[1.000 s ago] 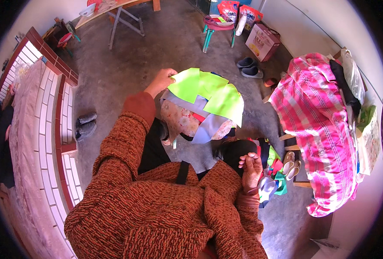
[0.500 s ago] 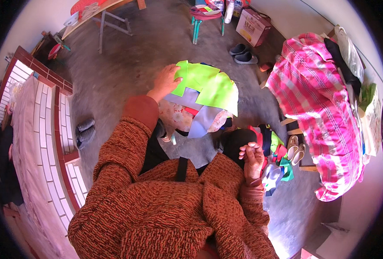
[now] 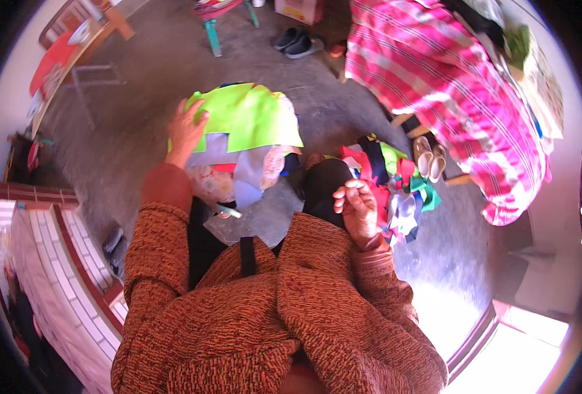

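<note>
Lime-green cloth (image 3: 241, 121): is lying over floral cloth (image 3: 209, 184), just ahead
Right hand (image 3: 358, 207): is curling; cannot tell whether pinching anything
Left hand (image 3: 187, 134): is spreading on the lime-green cloth
Scraps (image 3: 402, 213): are heaping on grey floor (image 3: 323, 85)
Pink plaid cover (image 3: 448, 98): is draping, right
Slippers (image 3: 297, 44): are resting farther off

The person wears a coarse, thickly ribbed knit jacket (image 3: 218, 341) in rust orange flecked with black, its broad front panels folding loosely across the chest. From its wide outer sleeves come smooth, plain rust-brown inner cuffs (image 3: 166, 187), fitted closer at the wrists. Below are plain black trousers (image 3: 327, 190), and a short, flat black strap (image 3: 247, 256) shows against the jacket's lower front.
</note>
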Demonstrator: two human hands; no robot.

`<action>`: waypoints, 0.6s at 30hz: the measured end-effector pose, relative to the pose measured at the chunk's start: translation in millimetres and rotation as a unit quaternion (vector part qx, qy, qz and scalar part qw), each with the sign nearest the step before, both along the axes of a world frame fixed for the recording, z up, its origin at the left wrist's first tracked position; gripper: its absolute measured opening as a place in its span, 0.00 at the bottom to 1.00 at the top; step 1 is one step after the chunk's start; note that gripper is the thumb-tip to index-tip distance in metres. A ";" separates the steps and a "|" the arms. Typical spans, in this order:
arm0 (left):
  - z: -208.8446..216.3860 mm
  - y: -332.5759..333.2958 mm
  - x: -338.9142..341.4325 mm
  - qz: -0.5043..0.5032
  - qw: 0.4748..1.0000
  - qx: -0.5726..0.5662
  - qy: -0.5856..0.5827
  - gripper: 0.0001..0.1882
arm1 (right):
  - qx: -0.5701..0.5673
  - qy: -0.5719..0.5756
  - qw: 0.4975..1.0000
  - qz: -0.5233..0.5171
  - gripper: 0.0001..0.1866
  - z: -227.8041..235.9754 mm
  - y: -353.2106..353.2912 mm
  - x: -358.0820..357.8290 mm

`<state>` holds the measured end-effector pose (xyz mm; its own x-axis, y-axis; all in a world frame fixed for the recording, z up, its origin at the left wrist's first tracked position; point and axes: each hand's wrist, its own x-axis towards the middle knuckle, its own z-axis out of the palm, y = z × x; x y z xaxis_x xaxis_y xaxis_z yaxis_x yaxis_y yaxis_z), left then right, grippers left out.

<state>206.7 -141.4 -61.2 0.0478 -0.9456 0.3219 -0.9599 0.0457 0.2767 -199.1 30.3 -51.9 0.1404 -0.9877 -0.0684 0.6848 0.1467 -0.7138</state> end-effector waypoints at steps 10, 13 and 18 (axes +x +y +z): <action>5.1 -23.3 -3.7 0.034 0.993 0.098 -0.046 0.23 | 0.053 -0.160 0.981 -0.093 0.10 -21.9 4.8 -48.4; 0.1 -18.7 -9.3 0.018 0.996 0.086 -0.030 0.23 | 0.083 -0.160 0.956 -0.231 0.10 -52.2 12.8 -98.3; -2.8 -8.2 -20.4 -0.010 0.990 0.037 -0.139 0.22 | 0.230 0.087 0.930 -0.272 0.12 -118.1 37.5 -151.7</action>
